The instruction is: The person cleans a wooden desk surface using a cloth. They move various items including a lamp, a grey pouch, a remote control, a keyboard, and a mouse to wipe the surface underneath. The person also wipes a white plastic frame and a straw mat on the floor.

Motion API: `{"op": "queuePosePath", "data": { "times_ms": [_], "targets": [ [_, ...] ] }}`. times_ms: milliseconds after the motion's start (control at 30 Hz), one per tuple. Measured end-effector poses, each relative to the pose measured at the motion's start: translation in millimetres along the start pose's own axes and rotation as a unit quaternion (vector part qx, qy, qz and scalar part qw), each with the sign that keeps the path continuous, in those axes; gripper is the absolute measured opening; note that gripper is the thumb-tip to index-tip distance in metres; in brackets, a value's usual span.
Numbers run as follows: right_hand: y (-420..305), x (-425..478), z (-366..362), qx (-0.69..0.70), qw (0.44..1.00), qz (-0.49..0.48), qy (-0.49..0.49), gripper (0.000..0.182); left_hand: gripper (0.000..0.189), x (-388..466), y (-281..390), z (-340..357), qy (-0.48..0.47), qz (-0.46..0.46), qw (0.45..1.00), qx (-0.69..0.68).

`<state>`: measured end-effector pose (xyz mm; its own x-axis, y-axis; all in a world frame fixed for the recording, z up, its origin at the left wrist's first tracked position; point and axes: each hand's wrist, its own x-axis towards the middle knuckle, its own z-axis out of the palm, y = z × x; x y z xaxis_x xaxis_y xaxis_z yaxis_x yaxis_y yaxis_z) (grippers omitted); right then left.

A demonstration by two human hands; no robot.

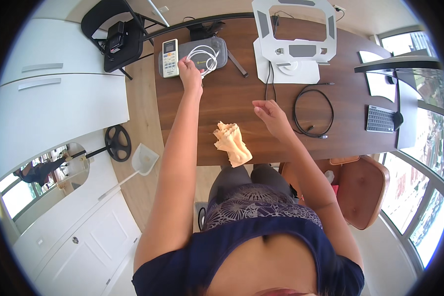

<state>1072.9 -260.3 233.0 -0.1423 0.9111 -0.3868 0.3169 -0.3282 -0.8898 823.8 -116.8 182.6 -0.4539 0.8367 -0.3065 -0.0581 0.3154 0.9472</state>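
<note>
My left hand (pixel 191 77) holds a coiled white cable (pixel 209 51) above a grey zippered case (pixel 222 45) at the back left of the desk. Beside that hand, a white air-conditioner remote (pixel 170 58) rests at the left end of the case. Loosely curled, my right hand (pixel 271 115) hovers over the middle of the desk with nothing visible in it. A crumpled yellow cloth (pixel 234 145) with zigzag edges lies near the front edge, between my forearms. To the right of my right hand is a looped black cable (pixel 295 107) with metal plugs.
A white laptop stand (pixel 261 70) rises at the back of the wooden desk (pixel 222 98). On the right are a keyboard (pixel 380 119), a black mouse (pixel 398 120) and a monitor (pixel 396 64). A grey strap (pixel 237 63) lies by the case. A brown chair (pixel 366 192) stands at front right.
</note>
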Motion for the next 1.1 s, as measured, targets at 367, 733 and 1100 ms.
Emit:
{"op": "queuePosePath", "data": {
  "times_ms": [367,733,1100],
  "targets": [
    [71,-42,-23,-0.022,0.993,0.091,0.078,0.027,0.029,110,-18,14,0.026,0.111,0.922,0.369],
    [121,-76,-89,-0.364,0.888,0.068,0.272,0.023,0.020,-8,-2,25,-0.050,0.408,0.848,0.334],
    [124,-88,-97,-0.450,0.845,-0.040,0.285,0.014,0.012,-154,-40,89,-0.369,0.334,0.825,0.266]
  ]
}}
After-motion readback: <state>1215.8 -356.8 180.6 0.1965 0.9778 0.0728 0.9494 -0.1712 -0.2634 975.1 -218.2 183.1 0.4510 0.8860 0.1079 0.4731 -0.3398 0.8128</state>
